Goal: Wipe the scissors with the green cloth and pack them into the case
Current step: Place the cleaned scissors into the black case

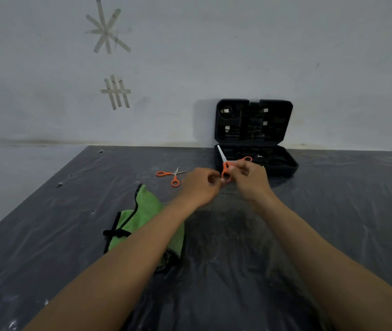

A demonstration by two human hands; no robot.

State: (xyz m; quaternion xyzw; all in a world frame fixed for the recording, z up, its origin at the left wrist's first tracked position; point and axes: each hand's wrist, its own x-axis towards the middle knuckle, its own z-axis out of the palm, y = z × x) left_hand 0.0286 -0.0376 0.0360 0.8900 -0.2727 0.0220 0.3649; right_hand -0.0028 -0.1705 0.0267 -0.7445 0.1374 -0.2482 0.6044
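Note:
Both hands hold one pair of orange-handled scissors (225, 167) in the air just in front of the black case (285, 166). Its blades are spread, one pointing up and left. My left hand (199, 186) pinches the lower handle loop, and my right hand (249, 179) grips the other handle. A second pair of orange scissors (171, 175) lies flat on the table, left of my hands, blades slightly apart. The green cloth (142, 211) with black trim lies crumpled on the table, partly under my left forearm. The case stands open, its lid leaning against the wall.
A dark plastic sheet (333, 223) covers the table, wrinkled and dusty. The pale wall (214, 56) runs right behind the table's far edge, with tape marks (116, 91) stuck on it. The table's left edge slants toward the near left.

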